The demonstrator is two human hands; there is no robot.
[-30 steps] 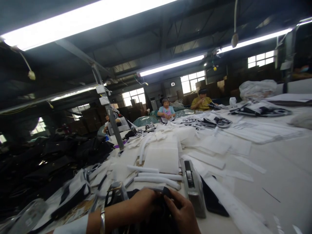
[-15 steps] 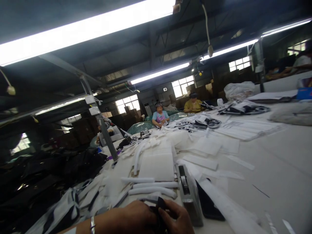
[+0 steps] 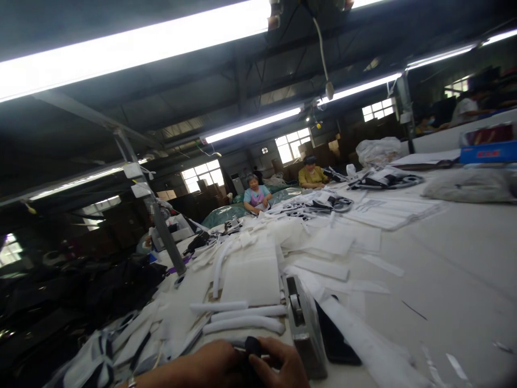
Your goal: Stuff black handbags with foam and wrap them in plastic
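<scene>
At the bottom edge my left hand [image 3: 210, 366] and my right hand [image 3: 283, 364] are closed together on a small black piece [image 3: 252, 345]; most of it is hidden by the fingers. Just beyond them lie white foam rolls [image 3: 242, 318] and a stack of white foam sheets [image 3: 252, 277]. A grey metal tape dispenser [image 3: 302, 323] stands right beside my right hand. A flat black item [image 3: 333, 339] lies to its right.
The long white table [image 3: 452, 269] carries scattered white strips and sheets. Black bags [image 3: 81, 291] pile up at the left by a grey pole [image 3: 161, 226]. Two people [image 3: 256, 195] sit at the far end. A blue box [image 3: 487, 151] stands far right.
The camera has tilted up and swung right, so my hands have sunk toward the bottom edge. They stay closed together on the black piece.
</scene>
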